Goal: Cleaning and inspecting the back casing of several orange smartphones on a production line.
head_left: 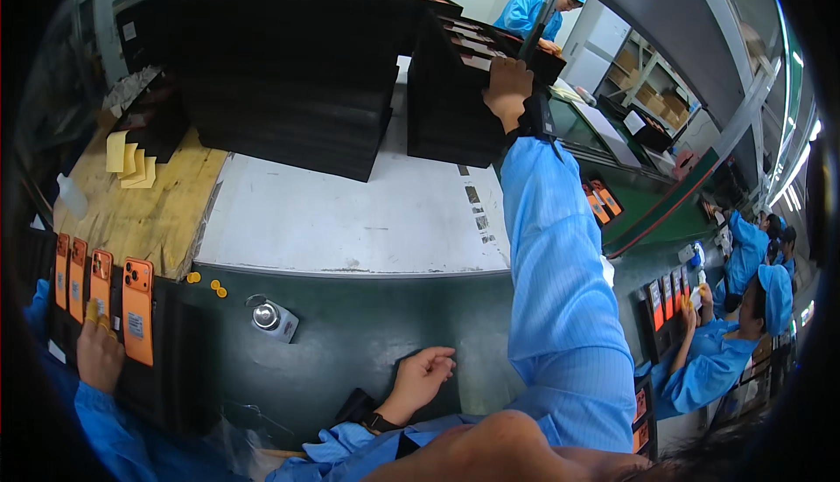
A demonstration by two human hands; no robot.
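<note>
My right hand [508, 86] is stretched far forward, its fingers curled over the top edge of a tall stack of black trays [451, 106] near a metal post. Flat pieces lie in the top tray. My left hand [423, 383] rests low over the dark green bench [367, 307], fingers loosely bent and holding nothing. A dark band circles its wrist. A metal-topped dispenser bottle [273, 319] stands beyond it, to the left. Several yellow finger cots [216, 287] lie near the bottle.
A wider black tray stack [289, 88] stands on the white board [350, 220]. At left, a co-worker's hand [101, 355] touches orange phones [137, 311] in a black tray. Sticky notes [131, 163] lie on a wooden board. Other workers sit right [726, 351] and far ahead [525, 14].
</note>
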